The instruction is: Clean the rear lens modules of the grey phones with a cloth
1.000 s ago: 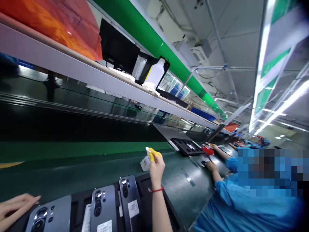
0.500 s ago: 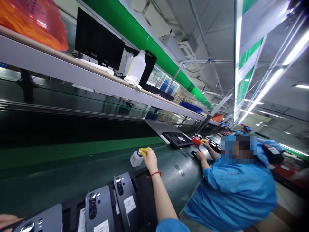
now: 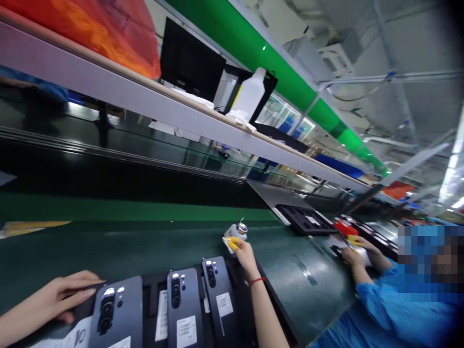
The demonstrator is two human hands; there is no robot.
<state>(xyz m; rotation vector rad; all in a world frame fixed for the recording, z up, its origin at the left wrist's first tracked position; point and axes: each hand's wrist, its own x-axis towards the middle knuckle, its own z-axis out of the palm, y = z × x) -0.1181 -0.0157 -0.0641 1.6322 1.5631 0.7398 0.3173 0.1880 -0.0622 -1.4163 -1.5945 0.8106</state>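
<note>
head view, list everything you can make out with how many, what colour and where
phones: three, grey-blue, in near tray
near tray: one, black, bottom centre
far tray: one, black, farther right
small bottle: one, white with metal top, behind near tray
large bottle: one, white, on shelf
monitor: one, black, on shelf
bag: one, red-orange, shelf's left
shelf: one, pale, above bench
bench: one, green, below shelf
co-worker: one, blue clothing, right
wipe: one, white, in right fingers
left hand: one, bare, beside leftmost phone
right hand: one, yellow fingertip covers, by small bottle
</note>
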